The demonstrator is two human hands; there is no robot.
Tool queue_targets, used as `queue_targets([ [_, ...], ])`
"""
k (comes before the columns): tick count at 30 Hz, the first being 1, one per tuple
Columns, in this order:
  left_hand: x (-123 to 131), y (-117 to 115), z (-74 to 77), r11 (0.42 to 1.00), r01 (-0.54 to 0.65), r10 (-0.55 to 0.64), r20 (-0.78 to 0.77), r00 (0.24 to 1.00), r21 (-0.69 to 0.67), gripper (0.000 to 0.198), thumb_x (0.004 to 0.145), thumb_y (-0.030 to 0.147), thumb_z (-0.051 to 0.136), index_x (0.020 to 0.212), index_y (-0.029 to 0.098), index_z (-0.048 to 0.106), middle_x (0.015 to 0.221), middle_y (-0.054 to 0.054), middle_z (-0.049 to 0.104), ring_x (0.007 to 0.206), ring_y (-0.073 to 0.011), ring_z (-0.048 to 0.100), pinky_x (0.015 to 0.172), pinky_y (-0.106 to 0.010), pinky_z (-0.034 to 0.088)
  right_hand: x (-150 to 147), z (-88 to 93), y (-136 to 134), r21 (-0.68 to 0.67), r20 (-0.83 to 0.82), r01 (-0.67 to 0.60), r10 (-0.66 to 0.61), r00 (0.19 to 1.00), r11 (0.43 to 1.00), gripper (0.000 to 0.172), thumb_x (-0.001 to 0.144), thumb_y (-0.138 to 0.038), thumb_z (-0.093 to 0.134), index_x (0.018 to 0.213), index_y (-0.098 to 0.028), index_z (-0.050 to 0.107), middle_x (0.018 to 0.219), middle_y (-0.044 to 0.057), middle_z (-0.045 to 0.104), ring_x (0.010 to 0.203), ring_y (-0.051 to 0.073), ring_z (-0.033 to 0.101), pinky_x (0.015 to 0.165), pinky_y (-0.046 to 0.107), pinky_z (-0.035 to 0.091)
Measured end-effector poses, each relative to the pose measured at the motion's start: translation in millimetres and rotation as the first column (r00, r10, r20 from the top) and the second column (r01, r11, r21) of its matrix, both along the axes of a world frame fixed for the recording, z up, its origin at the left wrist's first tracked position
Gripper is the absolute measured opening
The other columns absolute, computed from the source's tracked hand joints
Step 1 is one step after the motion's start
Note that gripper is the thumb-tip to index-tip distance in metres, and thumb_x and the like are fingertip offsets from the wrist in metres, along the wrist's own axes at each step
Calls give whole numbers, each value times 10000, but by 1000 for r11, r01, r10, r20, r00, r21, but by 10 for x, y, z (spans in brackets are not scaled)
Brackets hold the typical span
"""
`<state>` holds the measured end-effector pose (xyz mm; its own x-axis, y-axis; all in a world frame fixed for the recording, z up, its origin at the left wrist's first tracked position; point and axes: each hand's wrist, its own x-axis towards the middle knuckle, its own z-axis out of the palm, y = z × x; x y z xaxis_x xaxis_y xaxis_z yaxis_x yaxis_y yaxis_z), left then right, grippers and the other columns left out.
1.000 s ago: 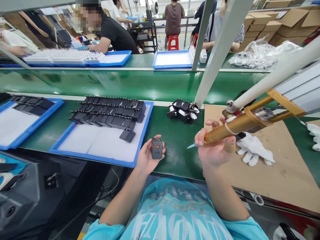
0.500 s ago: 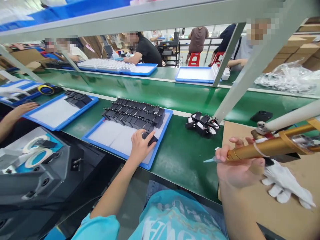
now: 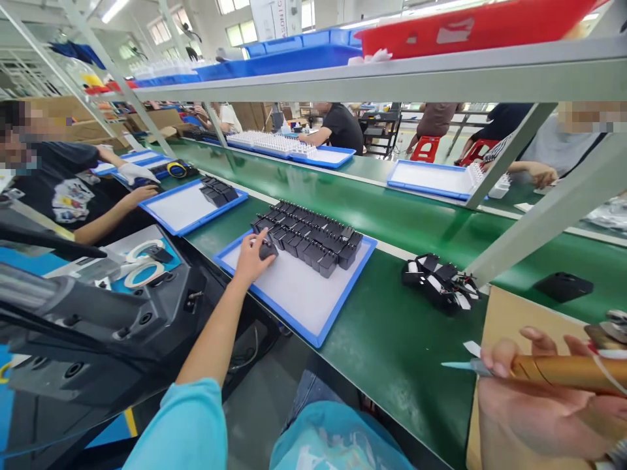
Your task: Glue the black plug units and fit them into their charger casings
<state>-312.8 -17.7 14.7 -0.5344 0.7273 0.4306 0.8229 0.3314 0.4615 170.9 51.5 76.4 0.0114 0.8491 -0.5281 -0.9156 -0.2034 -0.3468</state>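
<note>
Plainly, the left hand (image 3: pixel 251 260) has its thumb and fingers curled around a dark block (image 3: pixel 268 249), at the left end of the rows of black blocks (image 3: pixel 308 236) in the blue tray (image 3: pixel 343 294). The fingers partly hide the held piece, so whether it meets the white liner (image 3: pixel 298 300) is hard to tell. On the right, the right hand (image 3: pixel 533 405) grips a gold tool (image 3: pixel 553 372), its pale blue tip (image 3: pixel 458 366) pointing left over the green bench (image 3: pixel 399 339). Between the hands, toward the far side, sits a cluster of black and white parts (image 3: pixel 441 282). Farther left, a second tray (image 3: pixel 179 205) stands near a co-worker's gloved hand (image 3: pixel 137 173).
</note>
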Motion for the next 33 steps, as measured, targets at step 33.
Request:
queue_targets([
  [33,1573,1234,532,723,689,-690,3,724,55,616,843,333,585,1420,251,386,1432,-93,481,1281,-276,520,1014,-433,519,48,-130,98,758,388,-74,-357,850,648,409,820,-615,516,1043,-282,600,1014,-3,580,425,65,518,379,261,405],
])
